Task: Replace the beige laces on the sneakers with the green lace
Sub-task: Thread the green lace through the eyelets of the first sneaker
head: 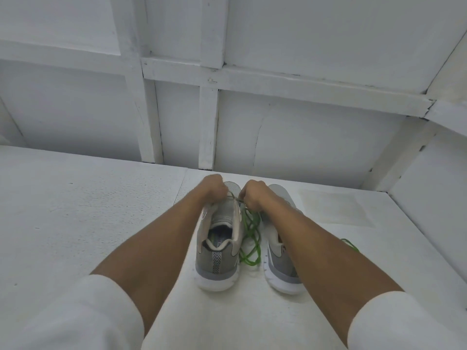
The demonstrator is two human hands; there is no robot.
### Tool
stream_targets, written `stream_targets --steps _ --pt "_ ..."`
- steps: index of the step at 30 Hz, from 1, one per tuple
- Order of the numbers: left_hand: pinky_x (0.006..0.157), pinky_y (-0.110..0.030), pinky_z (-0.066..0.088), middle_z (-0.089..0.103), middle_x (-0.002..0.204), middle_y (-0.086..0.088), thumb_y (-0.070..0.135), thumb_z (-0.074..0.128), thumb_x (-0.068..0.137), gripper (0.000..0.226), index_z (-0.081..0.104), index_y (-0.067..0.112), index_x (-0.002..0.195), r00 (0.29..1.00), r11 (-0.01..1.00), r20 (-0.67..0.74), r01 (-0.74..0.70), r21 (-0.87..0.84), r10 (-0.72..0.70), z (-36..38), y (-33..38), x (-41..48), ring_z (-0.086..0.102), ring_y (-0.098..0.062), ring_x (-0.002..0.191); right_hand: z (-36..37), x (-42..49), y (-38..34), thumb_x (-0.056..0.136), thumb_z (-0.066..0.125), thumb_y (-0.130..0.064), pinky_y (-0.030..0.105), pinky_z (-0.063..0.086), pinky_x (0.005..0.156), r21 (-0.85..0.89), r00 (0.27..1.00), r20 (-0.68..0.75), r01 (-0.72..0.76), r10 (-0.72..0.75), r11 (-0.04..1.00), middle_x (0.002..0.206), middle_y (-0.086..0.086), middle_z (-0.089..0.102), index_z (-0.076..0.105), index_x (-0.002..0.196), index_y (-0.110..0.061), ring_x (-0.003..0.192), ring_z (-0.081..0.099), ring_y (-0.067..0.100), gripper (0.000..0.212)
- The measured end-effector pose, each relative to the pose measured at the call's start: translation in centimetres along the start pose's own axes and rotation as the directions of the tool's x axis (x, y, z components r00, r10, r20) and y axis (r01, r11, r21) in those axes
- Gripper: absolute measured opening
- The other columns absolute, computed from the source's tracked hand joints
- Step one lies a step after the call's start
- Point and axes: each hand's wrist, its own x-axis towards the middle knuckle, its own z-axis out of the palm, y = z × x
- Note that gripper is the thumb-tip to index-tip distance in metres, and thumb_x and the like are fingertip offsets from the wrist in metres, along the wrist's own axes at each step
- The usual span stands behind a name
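Observation:
Two grey sneakers with white soles stand on a white surface, heels toward me. Over the toe end of the left sneaker [219, 248], my left hand [213, 188] and my right hand [254, 194] each pinch a green lace [250, 233] with curled fingers. The lace runs from between my hands and falls in loose loops between the shoes. The right sneaker [280, 263] is partly hidden by my right forearm. Another bit of green lace [351, 245] shows to the right of that arm. No beige lace is visible.
The white tabletop [88, 210] spreads wide to the left and right of the shoes. A white panelled wall [227, 109] rises right behind the sneakers. A raised white edge [429, 223] borders the surface on the right.

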Motion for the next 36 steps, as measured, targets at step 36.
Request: stream_targets --steps 36 --pt "0.06 -0.029 0.06 0.068 0.072 -0.011 0.021 0.069 0.087 0.022 0.067 -0.001 0.086 0.979 0.976 0.141 0.165 -0.139 -0.146 -2.4 -1.3 -2.2 0.067 -0.024 0.06 -0.3 -1.1 -2.8 0.088 0.059 -0.015 0.023 0.04 0.076 0.256 0.997 -0.053 0.06 -0.048 0.965 0.11 0.008 0.067 0.069 0.092 -0.016 0.097 0.056 0.022 0.011"
